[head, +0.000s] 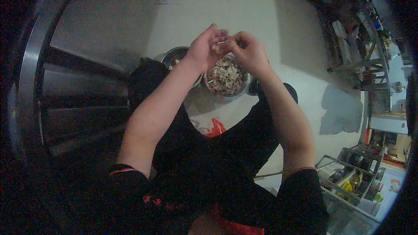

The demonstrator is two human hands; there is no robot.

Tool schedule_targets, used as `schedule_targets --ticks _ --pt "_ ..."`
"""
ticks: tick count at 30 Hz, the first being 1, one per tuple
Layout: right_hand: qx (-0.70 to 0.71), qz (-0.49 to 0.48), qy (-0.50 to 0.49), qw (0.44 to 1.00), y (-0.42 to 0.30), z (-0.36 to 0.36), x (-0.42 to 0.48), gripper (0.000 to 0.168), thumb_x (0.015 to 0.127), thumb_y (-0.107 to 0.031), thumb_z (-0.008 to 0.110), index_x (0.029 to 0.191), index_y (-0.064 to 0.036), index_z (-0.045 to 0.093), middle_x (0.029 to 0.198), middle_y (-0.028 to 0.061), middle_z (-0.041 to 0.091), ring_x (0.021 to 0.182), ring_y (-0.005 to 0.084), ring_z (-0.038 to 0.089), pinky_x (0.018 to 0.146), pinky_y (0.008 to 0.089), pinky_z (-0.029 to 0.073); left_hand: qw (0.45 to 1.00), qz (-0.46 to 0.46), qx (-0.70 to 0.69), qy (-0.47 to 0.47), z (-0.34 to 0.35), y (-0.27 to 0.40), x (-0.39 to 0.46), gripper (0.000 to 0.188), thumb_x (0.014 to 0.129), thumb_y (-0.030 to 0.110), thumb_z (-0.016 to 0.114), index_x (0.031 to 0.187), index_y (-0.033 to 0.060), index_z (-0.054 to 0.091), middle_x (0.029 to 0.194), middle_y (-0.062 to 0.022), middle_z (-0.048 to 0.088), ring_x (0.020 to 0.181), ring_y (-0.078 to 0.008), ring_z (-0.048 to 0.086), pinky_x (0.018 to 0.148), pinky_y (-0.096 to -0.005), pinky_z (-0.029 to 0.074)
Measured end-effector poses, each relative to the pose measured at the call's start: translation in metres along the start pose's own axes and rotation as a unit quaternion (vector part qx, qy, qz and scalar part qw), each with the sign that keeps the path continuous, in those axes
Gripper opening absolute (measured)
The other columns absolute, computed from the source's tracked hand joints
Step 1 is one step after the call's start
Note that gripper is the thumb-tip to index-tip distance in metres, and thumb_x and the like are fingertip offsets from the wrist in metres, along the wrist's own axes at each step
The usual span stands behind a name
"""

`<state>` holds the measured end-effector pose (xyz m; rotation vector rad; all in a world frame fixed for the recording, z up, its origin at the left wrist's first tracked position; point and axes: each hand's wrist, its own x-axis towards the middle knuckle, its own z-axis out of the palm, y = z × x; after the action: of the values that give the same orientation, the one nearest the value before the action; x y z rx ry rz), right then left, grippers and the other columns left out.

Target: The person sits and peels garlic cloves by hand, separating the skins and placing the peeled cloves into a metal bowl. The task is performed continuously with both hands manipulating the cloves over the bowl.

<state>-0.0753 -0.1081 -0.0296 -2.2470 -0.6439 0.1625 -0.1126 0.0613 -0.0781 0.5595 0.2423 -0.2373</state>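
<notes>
My left hand (202, 47), palm turned up, is raised over the gap between two round containers on the floor. Beside it my right hand (249, 50) bends its fingers inward, and the fingertips of both hands meet around something small that is too blurred to name. Below the hands, a round clear-rimmed container (240, 95) holds a heap of pale, stringy pieces (225, 76) mixed with brownish ones. Partly behind my left forearm is a dark metal bowl (169, 54) with a few pale bits in it.
Metal framing (36, 58) runs along the left side. A red item (216, 128) lies on the pale floor between my legs. At the right are a cluttered shelf rack (387, 71), a grey patch (341, 111) on the floor and a divided rack (346, 182) with packages.
</notes>
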Motion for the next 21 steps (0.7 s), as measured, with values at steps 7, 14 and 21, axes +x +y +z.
schedule_targets --ticks 7,14,21 --pt "0.129 0.043 0.015 0.991 0.016 -0.005 -0.035 0.037 0.087 -0.028 0.073 0.114 -0.003 0.067 0.096 0.0119 0.072 0.084 0.0206 0.07 0.078 0.0331 0.055 0.99 0.034 0.074 -0.112 0.039 -0.028 0.001 0.052 0.1 0.044 0.053 0.132 0.0039 0.046 0.121 -0.0116 0.057 0.109 -0.0232 0.057 0.095 -0.0376 0.047" --pt "0.408 0.189 0.089 0.889 0.064 -0.033 -0.044 0.036 0.095 -0.018 0.068 0.121 0.004 0.056 0.105 0.0119 0.066 0.087 0.0191 0.065 0.081 0.0333 0.054 0.979 -0.012 0.185 -0.085 0.01 -0.035 0.031 0.044 0.1 0.032 0.056 0.134 0.0044 0.05 0.12 -0.0109 0.061 0.107 -0.0212 0.061 0.089 -0.035 0.052" --pt "0.26 0.231 0.088 0.933 0.053 -0.05 -0.05 0.03 0.092 -0.02 0.07 0.115 -0.002 0.068 0.102 0.0082 0.072 0.089 0.0154 0.067 0.079 0.0297 0.054 0.915 -0.037 0.365 -0.167 0.033 -0.053 0.054 0.032 0.096 0.028 0.066 0.115 0.0017 0.065 0.101 -0.005 0.069 0.092 -0.0141 0.065 0.083 -0.0296 0.053"
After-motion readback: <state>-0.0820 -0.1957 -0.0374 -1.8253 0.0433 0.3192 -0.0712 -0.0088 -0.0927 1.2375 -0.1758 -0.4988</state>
